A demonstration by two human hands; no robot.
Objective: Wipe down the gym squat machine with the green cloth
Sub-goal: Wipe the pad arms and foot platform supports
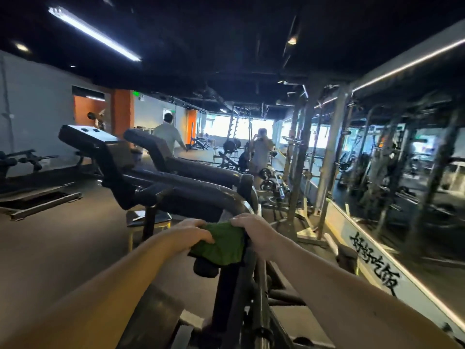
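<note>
The black squat machine (161, 172) stretches ahead of me, with padded arms and a dark steel frame running down to the bottom of the view. The green cloth (222, 244) is draped over a curved bar of the machine between my hands. My left hand (190, 234) grips the cloth's left edge with curled fingers. My right hand (254, 229) curls over the cloth's right side and the bar beneath it. Both forearms reach in from the lower corners.
A mirror wall (402, 172) with black lettering below runs along the right, behind steel racks (329, 157). Two people (167, 133) stand farther down the room, near barbells and plates (273, 183). A small stool (148, 220) sits left of the machine. Another machine (27, 177) is at far left.
</note>
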